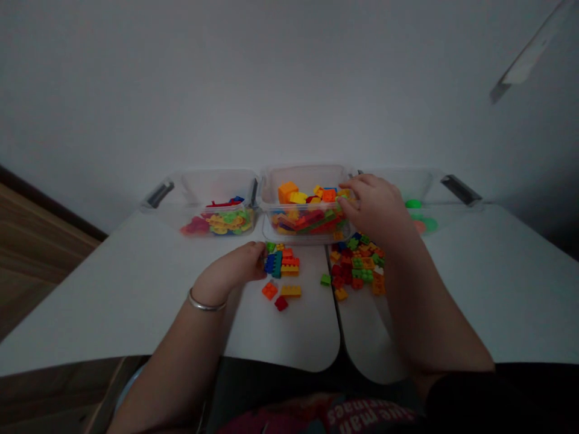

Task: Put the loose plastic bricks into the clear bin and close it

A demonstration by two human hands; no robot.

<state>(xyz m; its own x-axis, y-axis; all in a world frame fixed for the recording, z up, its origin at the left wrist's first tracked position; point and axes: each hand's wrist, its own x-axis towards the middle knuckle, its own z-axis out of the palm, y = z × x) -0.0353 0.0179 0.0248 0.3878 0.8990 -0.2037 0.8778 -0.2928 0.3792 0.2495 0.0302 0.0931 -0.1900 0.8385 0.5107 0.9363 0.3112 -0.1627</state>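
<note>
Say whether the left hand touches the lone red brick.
Apart: the head view shows bare white tabletop between the left hand and the red brick.

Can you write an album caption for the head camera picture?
Left hand touches a stack of plastic bricks; right hand reaches into a clear tub of bricks.

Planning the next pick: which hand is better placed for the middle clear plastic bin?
Right: the right hand is at the clear plastic bin; the left hand is at stacked blue bricks.
</note>
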